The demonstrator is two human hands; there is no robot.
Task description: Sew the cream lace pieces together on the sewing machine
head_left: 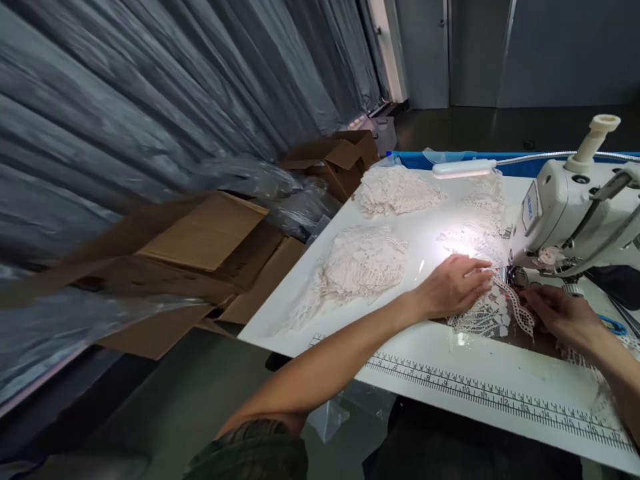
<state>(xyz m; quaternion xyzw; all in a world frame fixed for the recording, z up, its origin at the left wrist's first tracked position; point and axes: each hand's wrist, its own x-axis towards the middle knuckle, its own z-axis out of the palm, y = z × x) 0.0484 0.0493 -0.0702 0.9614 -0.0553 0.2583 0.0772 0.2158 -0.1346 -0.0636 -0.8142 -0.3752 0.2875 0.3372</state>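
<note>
White lace trim (517, 310) with a scalloped edge lies under the head of a white sewing machine (555, 207), by the needle area. My left hand (457, 287) rests on the lace just left of the needle, palm down, fingers stretched out. To the right of the needle, my right hand (563, 310) has thumb and fingers pinched together at the lace's edge; its fingertips are partly hidden. Bright lamp light falls on more lace (470, 237) behind my left hand.
Two lace piles, one nearer (367, 260) and one farther (397, 190), sit on the white table (320, 327). A printed ruler (475, 390) runs along its front edge. Open cardboard boxes (205, 230) and clear plastic stand at the left. Blue scissor-like handles (613, 325) lie at right.
</note>
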